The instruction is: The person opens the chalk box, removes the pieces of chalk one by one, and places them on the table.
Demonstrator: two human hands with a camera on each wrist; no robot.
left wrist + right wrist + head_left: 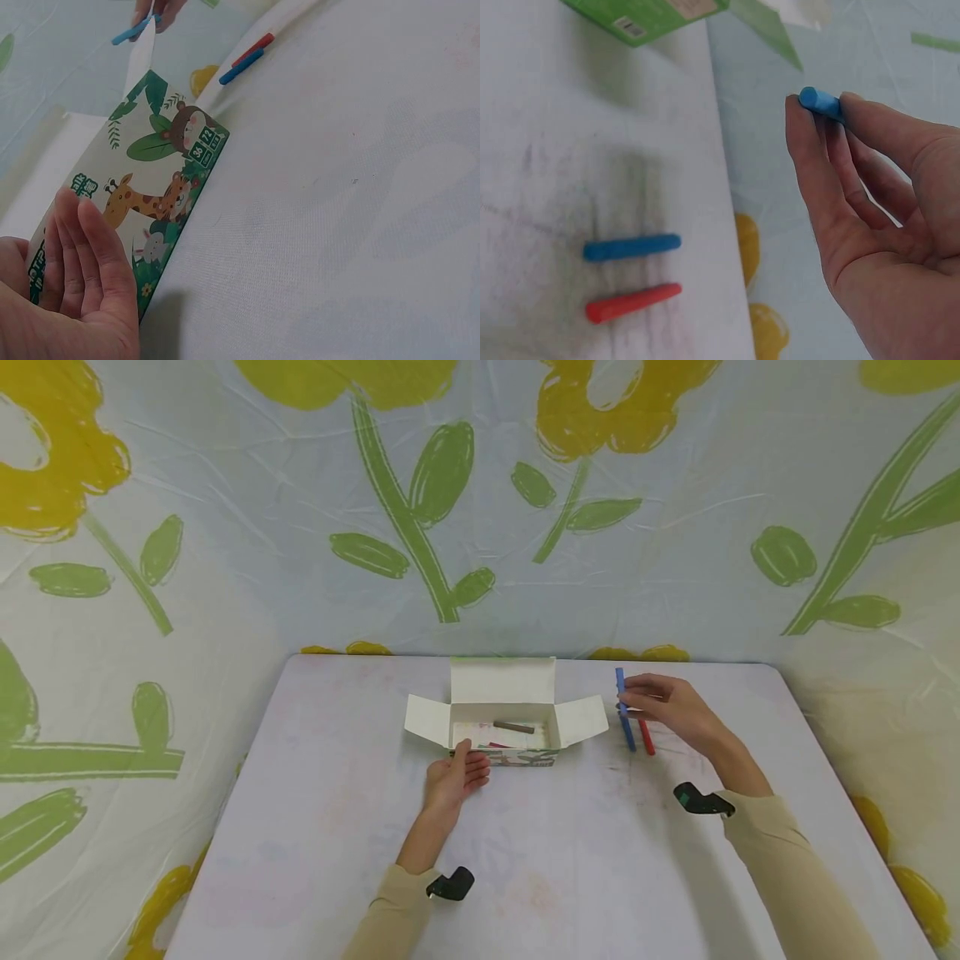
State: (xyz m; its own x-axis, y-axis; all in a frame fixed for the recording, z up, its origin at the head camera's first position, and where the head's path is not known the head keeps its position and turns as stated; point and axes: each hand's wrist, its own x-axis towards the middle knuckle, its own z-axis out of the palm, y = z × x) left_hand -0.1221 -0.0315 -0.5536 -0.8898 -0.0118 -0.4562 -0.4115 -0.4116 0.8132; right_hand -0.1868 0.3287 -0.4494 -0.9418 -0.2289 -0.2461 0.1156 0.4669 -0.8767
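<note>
White table point(337, 827); right hand point(870, 195) pinches blue crayon point(819, 101), seemingly.

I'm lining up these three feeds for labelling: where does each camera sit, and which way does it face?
Head: worn on the head, looking forward and down at the table; both hands and sleeves show.
Left wrist: low beside the box, looking along its printed side; left hand shows.
Right wrist: looks past the right hand, pinching a blue stick.
Shared: the loose blue stick and red stick appear in every view.
</note>
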